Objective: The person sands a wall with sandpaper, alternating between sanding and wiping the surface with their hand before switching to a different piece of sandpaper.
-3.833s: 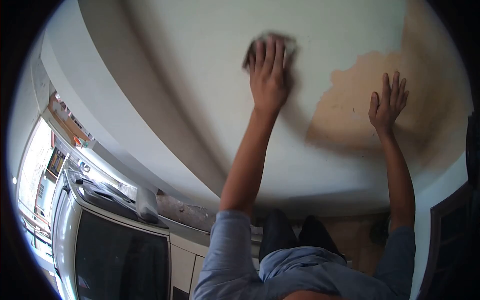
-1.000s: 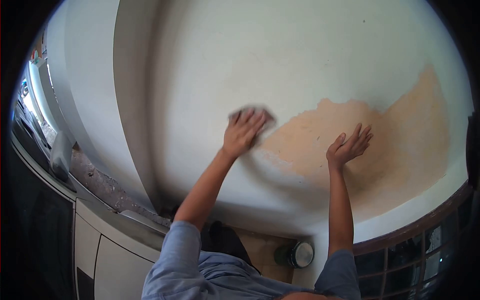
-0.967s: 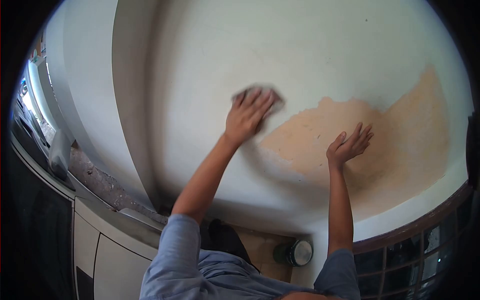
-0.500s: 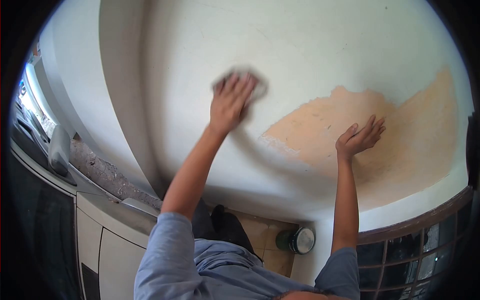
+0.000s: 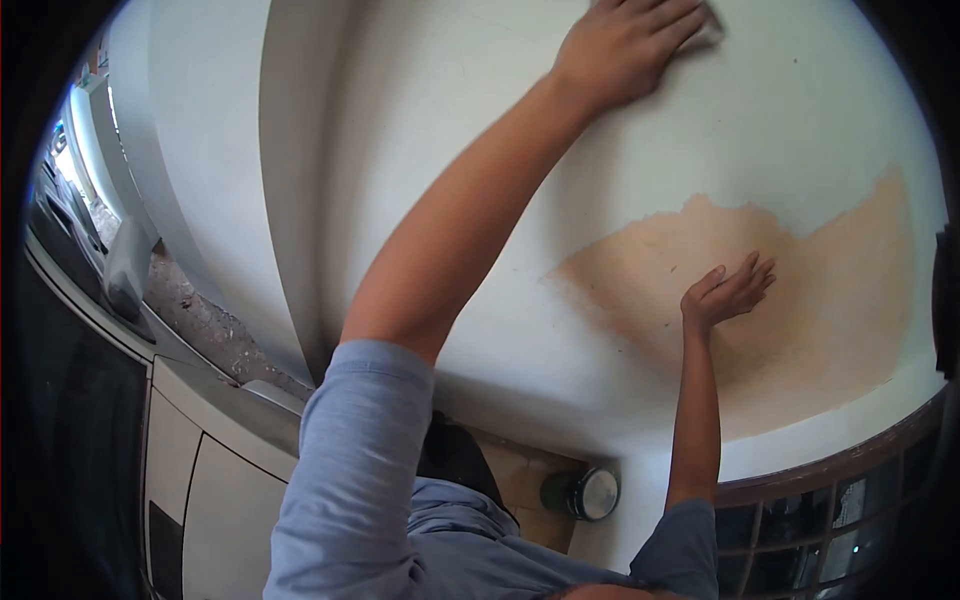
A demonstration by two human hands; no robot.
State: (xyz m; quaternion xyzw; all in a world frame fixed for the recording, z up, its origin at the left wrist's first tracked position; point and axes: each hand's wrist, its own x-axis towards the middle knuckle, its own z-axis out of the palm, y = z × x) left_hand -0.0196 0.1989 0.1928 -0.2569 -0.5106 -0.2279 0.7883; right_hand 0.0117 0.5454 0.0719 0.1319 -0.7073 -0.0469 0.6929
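Head view: a pale wall (image 5: 440, 110) is faced at close range, with both arms raised towards it. A dark pad (image 5: 712, 24) is held against the upper visible part of the wall by the left hand (image 5: 628, 52); it is mostly covered by the fingers, which are bent over it, and only its right portion is exposed. The left hand is partly cut off by the picture's top edge, and the material of the pad cannot be told. A shadow is cast on the wall beneath the hand.

The right hand (image 5: 730, 292) is unclenched and holds nothing — the thumb is set apart from the extended fingers. It is placed over a peach-coloured patch (image 5: 850, 300), towards the wall's lower right; whether the whole palm is in contact cannot be told. The patch is bounded above by a ragged border and narrows to a point at its left end. The pad is located above the patch, apart from it.

The wall's left edge is met by a projecting pillar (image 5: 205, 150), and its lower edge by a tiled floor (image 5: 515, 478). A dark bucket (image 5: 562, 493) with a pale top is stood near the wall's lower right corner. A window (image 5: 835, 525) with a brown grid frame is seen at lower right — a vehicle (image 5: 235, 510) with a side mirror (image 5: 127, 268) at lower left. Blue-grey sleeves (image 5: 355, 450) are worn on both arms.
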